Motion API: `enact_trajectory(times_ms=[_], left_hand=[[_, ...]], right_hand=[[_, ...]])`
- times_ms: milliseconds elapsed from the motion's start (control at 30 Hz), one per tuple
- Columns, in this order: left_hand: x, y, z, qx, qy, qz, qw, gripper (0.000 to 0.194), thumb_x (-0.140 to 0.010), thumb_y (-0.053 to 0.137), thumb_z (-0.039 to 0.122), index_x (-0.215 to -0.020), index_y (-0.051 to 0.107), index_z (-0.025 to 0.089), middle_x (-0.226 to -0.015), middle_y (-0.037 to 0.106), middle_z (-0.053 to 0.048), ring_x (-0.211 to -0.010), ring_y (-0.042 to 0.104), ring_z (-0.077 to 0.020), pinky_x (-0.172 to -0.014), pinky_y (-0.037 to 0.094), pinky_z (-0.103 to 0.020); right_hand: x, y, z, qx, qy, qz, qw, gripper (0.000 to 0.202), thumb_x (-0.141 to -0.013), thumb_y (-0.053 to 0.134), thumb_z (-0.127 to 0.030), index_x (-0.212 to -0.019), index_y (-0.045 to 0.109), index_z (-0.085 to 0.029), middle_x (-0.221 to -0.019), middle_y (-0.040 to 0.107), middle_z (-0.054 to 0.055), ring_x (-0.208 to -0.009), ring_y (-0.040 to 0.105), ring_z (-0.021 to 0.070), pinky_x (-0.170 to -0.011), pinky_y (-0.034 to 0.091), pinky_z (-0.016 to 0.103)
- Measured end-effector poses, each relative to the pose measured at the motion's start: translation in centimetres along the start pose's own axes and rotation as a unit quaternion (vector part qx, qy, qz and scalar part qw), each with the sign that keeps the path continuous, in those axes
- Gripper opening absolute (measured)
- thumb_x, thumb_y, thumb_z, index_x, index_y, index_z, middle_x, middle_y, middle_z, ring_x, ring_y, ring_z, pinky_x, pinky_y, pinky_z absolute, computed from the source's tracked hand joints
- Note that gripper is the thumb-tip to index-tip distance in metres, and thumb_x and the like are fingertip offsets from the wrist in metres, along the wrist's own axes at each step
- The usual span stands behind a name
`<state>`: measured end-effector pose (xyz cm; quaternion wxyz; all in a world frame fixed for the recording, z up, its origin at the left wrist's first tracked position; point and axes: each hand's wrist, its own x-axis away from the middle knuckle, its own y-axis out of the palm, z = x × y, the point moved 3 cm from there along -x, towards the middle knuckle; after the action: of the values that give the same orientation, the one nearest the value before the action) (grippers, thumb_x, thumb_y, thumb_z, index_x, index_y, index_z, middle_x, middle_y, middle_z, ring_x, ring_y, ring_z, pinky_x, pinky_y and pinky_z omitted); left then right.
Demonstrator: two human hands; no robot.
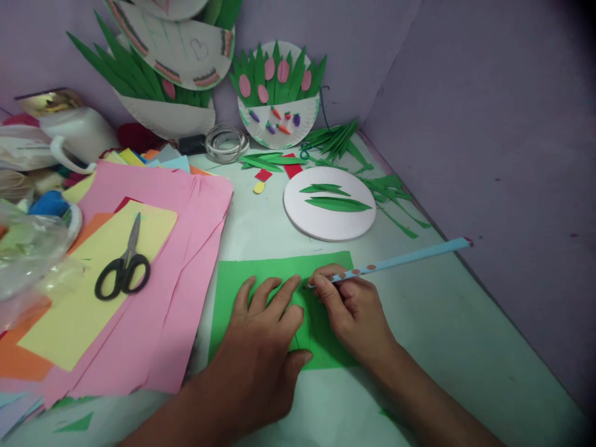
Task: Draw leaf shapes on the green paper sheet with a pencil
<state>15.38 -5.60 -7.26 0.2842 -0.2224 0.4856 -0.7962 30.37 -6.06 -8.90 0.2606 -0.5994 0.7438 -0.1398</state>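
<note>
In the head view, my left grip (265, 335) lies open, palm down, across a green sheet of paper (326, 351) on the pale worktop (414, 329). Its fingers are parted, with nothing clasped in them, and its thumb sits low, near the bottom edge of the sheet. My right grip (358, 310) is closed around a light-blue pencil (419, 251), pinched close to its dark tip. The tip points down at the green sheet, just beside my left index finger; I cannot tell whether it touches. The back end of the pencil slants up and away to the right. Between my hands, a thin dark line shows on the sheet.

Beyond the sheet is a white oval disc (298, 214) with green leaf-shaped cutouts (338, 204) lying on it. Behind it and to its right are loose green paper strips (344, 143). Small red pieces (292, 166) and a yellow oval piece (259, 187) rest to its left.

On my left, black-handled scissors (123, 273) lie on yellow paper (69, 335), with pink sheets (167, 360) underneath. A clear plastic bag (28, 261) is at the far left, and a white cup (84, 133) stands farther back. Against the wall, a paper plate piece (279, 133) carries green blades and pink ovals, and a ring-shaped roll (226, 144) lies beside it. Another plate (186, 62), with lettering and a heart on it, is up to the left.
</note>
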Motion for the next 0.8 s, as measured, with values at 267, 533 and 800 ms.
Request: enact_trajectory(times_ms=[267, 533, 800], left_hand=[[0.06, -0.10, -0.01, 0.000, -0.002, -0.007, 1.000, 0.020, -0.077, 0.058, 0.023, -0.096, 0.055, 0.019, -0.143, 0.044, -0.009, -0.125, 0.038, -0.0347, -0.105, 0.022, -0.063], [0.20, -0.05, -0.04, -0.003, 0.000, -0.002, 1.000, 0.022, -0.077, 0.059, 0.023, -0.098, 0.055, 0.019, -0.144, 0.044, -0.008, -0.125, 0.038, -0.0345, -0.105, 0.022, -0.063], [0.18, 0.04, -0.02, -0.001, 0.004, 0.009, 1.000, 0.023, -0.076, 0.060, 0.024, -0.099, 0.055, 0.018, -0.144, 0.044, -0.010, -0.125, 0.039, -0.0349, -0.104, 0.023, -0.063]], right_hand=[[0.16, -0.11, -0.22, 0.019, -0.019, -0.006, 1.000, 0.033, -0.091, 0.044, -0.022, -0.059, 0.052, -0.020, -0.068, 0.066, 0.002, -0.061, 0.062, 0.0137, -0.058, 0.044, 0.023], [0.52, -0.10, -0.23, 0.019, -0.016, -0.006, 1.000, 0.031, -0.091, 0.044, -0.023, -0.062, 0.055, -0.020, -0.068, 0.067, 0.002, -0.060, 0.062, 0.0140, -0.056, 0.046, 0.024], [0.84, -0.29, -0.58, 0.025, -0.031, -0.006, 0.999, 0.033, -0.091, 0.044, -0.022, -0.058, 0.051, -0.020, -0.066, 0.065, 0.001, -0.056, 0.059, 0.0124, -0.052, 0.043, 0.024]])
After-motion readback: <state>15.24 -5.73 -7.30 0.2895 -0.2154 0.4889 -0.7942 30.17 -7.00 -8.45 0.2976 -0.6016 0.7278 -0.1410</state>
